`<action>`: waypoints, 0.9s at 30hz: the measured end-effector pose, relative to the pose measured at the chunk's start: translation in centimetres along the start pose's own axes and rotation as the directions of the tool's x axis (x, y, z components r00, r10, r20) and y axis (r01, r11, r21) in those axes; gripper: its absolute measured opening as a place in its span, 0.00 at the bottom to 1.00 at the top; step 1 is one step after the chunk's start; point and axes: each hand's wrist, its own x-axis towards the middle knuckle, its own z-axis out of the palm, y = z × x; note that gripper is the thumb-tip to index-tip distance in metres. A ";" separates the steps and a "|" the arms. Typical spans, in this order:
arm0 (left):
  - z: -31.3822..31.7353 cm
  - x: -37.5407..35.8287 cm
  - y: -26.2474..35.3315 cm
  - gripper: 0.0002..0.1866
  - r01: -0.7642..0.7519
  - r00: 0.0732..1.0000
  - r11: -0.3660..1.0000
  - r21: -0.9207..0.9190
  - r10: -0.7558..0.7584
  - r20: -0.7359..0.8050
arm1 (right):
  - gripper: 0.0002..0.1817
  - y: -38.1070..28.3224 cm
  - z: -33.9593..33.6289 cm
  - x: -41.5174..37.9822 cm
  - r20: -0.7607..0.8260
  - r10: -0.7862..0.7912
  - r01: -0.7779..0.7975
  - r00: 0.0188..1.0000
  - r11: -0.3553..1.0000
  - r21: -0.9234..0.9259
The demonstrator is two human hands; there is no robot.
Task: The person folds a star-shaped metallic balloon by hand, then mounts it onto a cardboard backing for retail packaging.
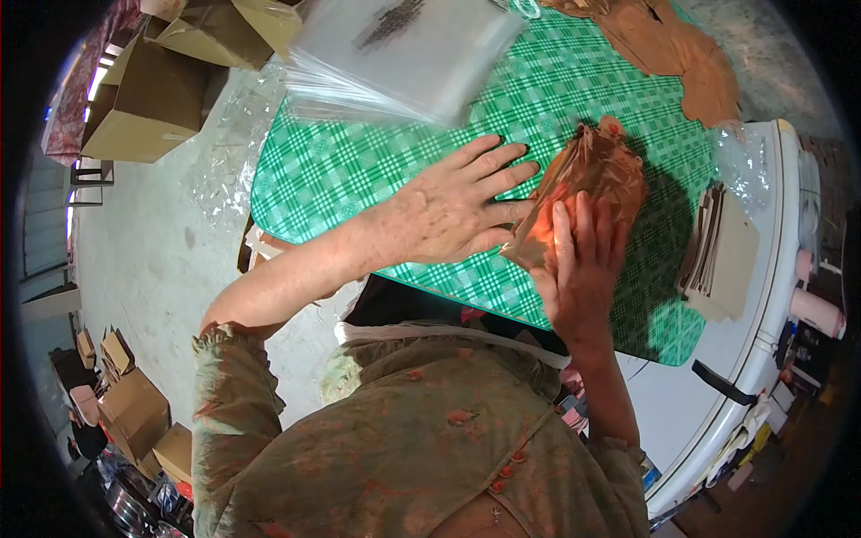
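A crumpled orange-brown bundle of thin, wrinkled material (619, 166) lies on a table with a green checked cover (359, 170); its exact kind is not clear from here. My right hand (581, 260) rests flat on its near part, fingers stretched out and pointing away from me. From the left, my left hand (457, 204) reaches over the cover, fingers spread and palm down. Its fingertips come right to the bundle's left edge, with nothing held. Behind the hands sits a stack of clear plastic bags (404, 54) with a dark printed patch on top.
More orange-brown material (668, 49) drapes over the far right corner. Flat beige pieces (725, 251) lie at the right, on a white surface (682, 394) beside the table. Open cardboard boxes (148, 99) stand at the far left, with further boxes (134, 408) on the floor below.
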 end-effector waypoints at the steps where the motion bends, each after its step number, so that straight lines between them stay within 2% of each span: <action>1: 0.0 0.0 -0.1 0.27 0.001 0.999 1.000 0.024 -0.002 0.042 | 0.46 0.0 0.0 0.0 0.012 0.002 -0.002 1.000 1.000 -0.001; 4: 0.2 0.1 -0.2 0.28 -0.014 0.999 0.999 0.037 0.012 0.053 | 0.47 -0.1 -0.1 0.1 0.036 0.006 -0.006 0.999 1.000 0.008; 7: 0.3 0.4 -0.3 0.23 -0.057 0.998 0.998 -0.008 0.056 -0.041 | 0.48 -0.1 0.0 0.0 0.035 0.001 -0.002 0.999 1.000 0.028; 19: 0.8 0.8 -0.7 0.23 -0.078 0.995 0.997 -0.029 0.076 -0.059 | 0.51 -0.2 -0.2 0.2 0.060 0.000 -0.002 0.998 0.999 0.032; 22: 0.1 0.8 -0.9 0.29 -0.063 0.994 0.998 0.024 0.061 0.087 | 0.52 -0.1 -0.1 0.1 0.046 -0.002 0.000 0.999 0.999 0.041; 27: -0.2 1.0 -1.2 0.30 -0.082 0.992 0.996 0.018 0.080 0.100 | 0.51 -0.2 -0.2 0.2 0.048 0.013 -0.016 0.999 0.998 0.055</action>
